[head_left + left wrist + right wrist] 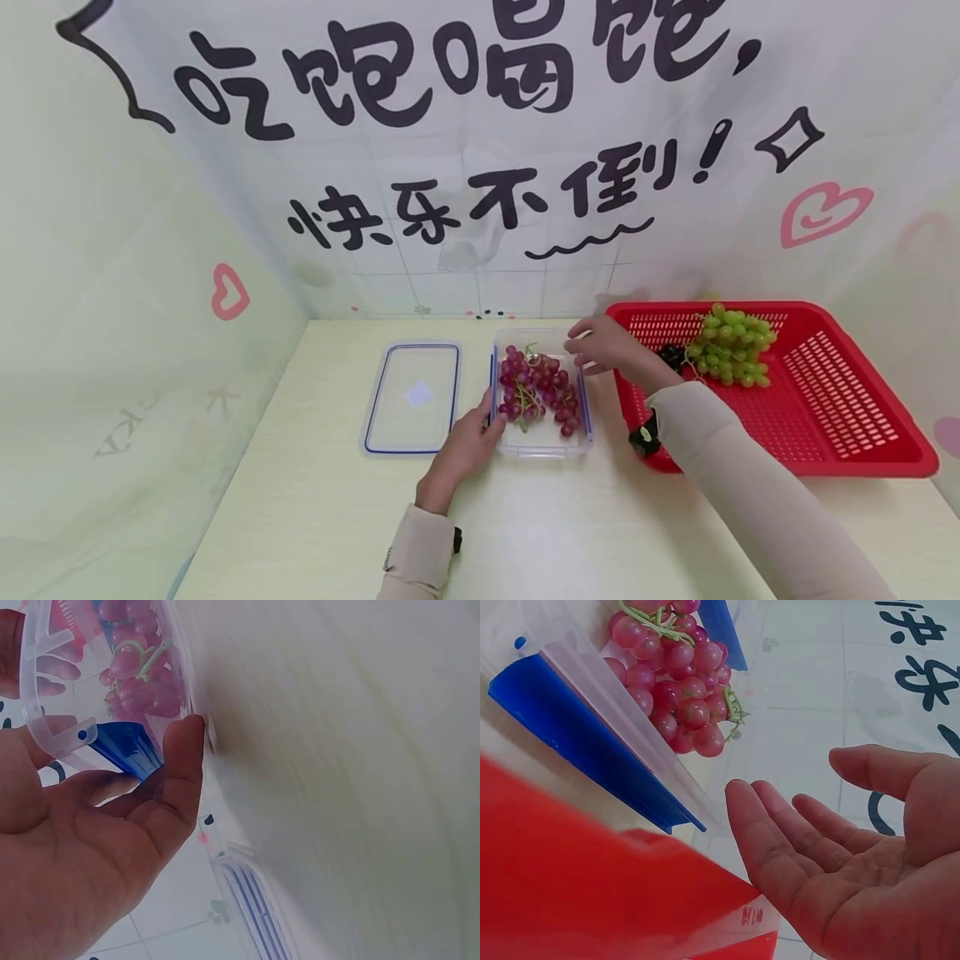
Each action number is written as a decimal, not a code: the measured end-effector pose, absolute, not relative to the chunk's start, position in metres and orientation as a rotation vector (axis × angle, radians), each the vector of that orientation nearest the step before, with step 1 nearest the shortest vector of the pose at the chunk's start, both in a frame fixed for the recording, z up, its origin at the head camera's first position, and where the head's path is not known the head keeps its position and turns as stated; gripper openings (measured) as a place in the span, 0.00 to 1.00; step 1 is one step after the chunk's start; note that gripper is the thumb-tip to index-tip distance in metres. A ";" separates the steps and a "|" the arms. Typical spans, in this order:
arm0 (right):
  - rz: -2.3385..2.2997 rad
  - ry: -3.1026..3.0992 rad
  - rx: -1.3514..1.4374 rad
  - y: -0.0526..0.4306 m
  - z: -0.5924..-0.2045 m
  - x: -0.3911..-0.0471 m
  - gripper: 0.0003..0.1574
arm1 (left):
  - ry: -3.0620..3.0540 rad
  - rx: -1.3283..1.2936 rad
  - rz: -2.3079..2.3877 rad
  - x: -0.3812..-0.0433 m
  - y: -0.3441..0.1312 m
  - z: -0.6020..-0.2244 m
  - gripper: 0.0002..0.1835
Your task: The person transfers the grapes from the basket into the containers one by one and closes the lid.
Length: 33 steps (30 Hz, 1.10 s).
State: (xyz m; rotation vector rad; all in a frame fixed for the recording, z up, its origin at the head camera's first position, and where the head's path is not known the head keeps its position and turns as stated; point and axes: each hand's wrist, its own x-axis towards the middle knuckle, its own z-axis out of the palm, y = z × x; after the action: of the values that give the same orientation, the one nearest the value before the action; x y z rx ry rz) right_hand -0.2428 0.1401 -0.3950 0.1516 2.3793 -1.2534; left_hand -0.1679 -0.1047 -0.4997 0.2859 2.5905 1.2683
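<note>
While the left hand (pixel 463 442) grips the left side of the clear rectangular plastic container (pixel 543 452), its fingers bent beside a blue plastic latch flap (pixel 127 746), the right hand (pixel 603 343) hangs at the far-right corner, fingers loosely spread and holding nothing. From where I stand, the round pinkish-red grapes (pixel 564 398) on green stems lie inside the container. I judge the step in hand to be settling them. Recommended: a light, steady left hold; bunches moved by their stems, without pressing the berries, and every stem below the rim. Surroundings: a clear rectangular lid with a blue seal (pixel 415 367) lies flat on the pale worktop (pixel 540 533), apart from the container. The red perforated plastic basket (pixel 787 421), bearing pale-green grapes (pixel 731 343) and a partly hidden dark bunch (pixel 670 358), stands near on the right and crowds the right forearm.
</note>
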 end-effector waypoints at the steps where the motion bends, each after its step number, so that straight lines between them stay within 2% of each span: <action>1: -1.266 2.371 0.151 0.141 -0.394 -0.243 0.26 | 2.592 0.287 1.265 -0.168 -0.105 -0.500 0.34; 22: -1.427 2.377 0.138 0.190 -0.381 -0.237 0.26 | 2.607 0.283 1.261 -0.166 -0.104 -0.501 0.34; 33: -1.378 2.385 0.210 0.222 -0.379 -0.237 0.35 | 2.602 0.290 1.277 -0.165 -0.103 -0.500 0.34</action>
State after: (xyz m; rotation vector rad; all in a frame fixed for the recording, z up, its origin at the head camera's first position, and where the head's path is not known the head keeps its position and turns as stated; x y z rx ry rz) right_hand -0.2374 0.2216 -0.3794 0.2103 2.3852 -1.3784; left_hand -0.1655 -0.1030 -0.5003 0.2896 2.6018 1.2768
